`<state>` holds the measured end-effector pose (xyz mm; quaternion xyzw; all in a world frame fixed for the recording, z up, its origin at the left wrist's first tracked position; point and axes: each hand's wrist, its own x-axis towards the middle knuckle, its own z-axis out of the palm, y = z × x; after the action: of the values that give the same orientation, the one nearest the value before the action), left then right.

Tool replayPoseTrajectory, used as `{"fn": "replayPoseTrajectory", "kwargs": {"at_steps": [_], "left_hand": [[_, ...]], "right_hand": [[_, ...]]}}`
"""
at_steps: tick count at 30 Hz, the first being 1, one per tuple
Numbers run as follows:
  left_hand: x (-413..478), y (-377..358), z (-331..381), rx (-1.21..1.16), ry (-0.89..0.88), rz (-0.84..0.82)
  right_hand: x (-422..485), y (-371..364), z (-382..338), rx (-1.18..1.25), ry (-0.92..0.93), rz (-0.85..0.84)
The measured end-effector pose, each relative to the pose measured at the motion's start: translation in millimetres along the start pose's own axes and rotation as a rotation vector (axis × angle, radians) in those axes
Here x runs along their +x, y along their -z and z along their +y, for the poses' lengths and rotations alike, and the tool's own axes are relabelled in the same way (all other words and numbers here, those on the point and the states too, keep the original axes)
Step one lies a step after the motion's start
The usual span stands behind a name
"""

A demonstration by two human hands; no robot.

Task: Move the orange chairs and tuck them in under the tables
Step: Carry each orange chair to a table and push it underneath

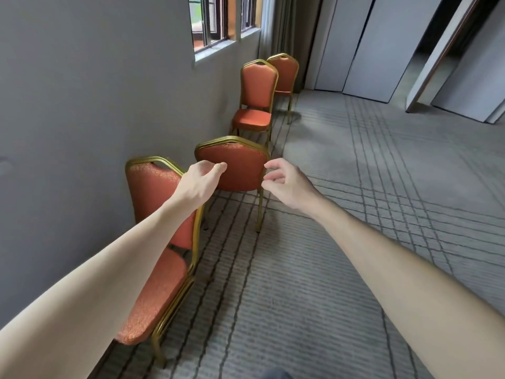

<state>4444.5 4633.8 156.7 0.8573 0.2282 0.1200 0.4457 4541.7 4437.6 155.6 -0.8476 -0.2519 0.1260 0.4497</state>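
Observation:
Several orange chairs with gold metal frames stand in a row along the grey wall. The nearest chair [155, 269] is at my lower left, its seat facing me. Beyond it a second chair [240, 162] shows me its backrest. My left hand [200, 181] reaches out in front of that backrest's left side, fingers loosely curled and holding nothing. My right hand [284, 181] hovers at the backrest's right edge, fingers curled and empty. Two more chairs, one [254, 105] and another [284, 72], stand farther along the wall. No table is in view.
A grey wall [82, 105] with windows [216, 20] runs along the left. Patterned grey carpet [355, 214] spreads wide to the right. White folding partition panels [363, 45] and a curtain stand at the far end.

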Motion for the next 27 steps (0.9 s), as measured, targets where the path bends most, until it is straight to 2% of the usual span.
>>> {"fn": "replayPoseTrajectory", "kwargs": {"at_steps": [6, 14, 18, 23, 27], "left_hand": [[131.8, -26.4, -17.8, 0.074, 0.056, 0.062], [318.7, -54.9, -25.7, 0.144, 0.222, 0.160], [366.9, -52.0, -37.0, 0.111, 0.356, 0.255], [398.6, -21.4, -65.8, 0.125, 0.559, 0.400], [414.6, 0.2, -103.6, 0.158, 0.700, 0.470]], "right_hand": [[130.9, 5.3, 46.4, 0.030, -0.017, -0.047], [360.6, 18.7, 87.2, -0.068, 0.097, -0.218], [453.2, 11.4, 84.2, -0.131, 0.177, -0.324], [533.1, -39.9, 70.2, -0.127, 0.273, -0.494], [575.6, -92.3, 54.9, -0.248, 0.490, -0.581]]}}
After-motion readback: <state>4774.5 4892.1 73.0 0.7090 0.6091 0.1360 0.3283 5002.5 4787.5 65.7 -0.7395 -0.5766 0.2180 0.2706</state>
